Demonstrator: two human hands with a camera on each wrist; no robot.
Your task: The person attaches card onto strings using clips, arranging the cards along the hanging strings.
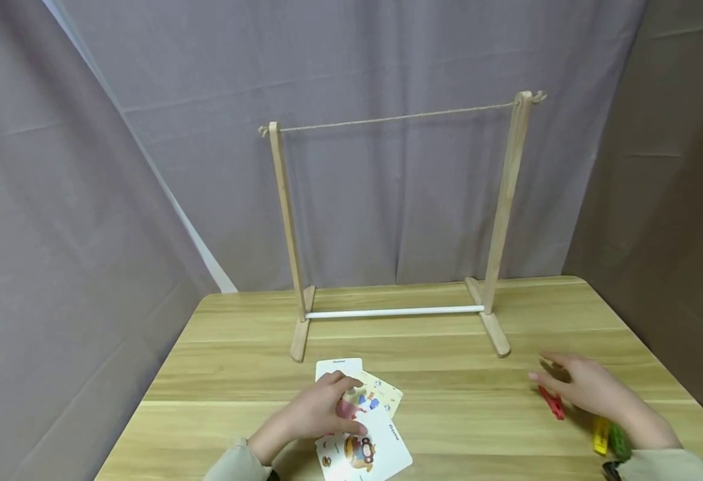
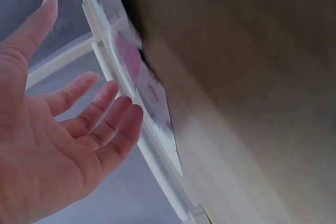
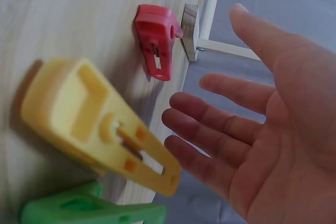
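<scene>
My left hand point(image 1: 318, 411) hovers over a loose pile of picture cards point(image 1: 390, 454), fingers spread and holding nothing. Overlapping one another, the cards show small cartoon drawings; the left wrist view has them edge-on beyond the fingertips. On the right, my right hand point(image 1: 588, 387) is just above a red clothespin point(image 1: 551, 403), thumb and fingers apart with nothing between them. A yellow clothespin point(image 3: 94, 114) and a green clothespin point(image 3: 89, 205) lie nearer the wrist, and the forearm partly covers the green one in the head view.
Toward the back of the wooden table point(image 1: 237, 347) stands a wooden frame point(image 1: 504, 207) with two posts. A thin rope point(image 1: 387, 120) is strung between the post tops, and a white rod point(image 1: 393, 312) joins their feet. Grey curtains point(image 1: 351, 214) hang behind.
</scene>
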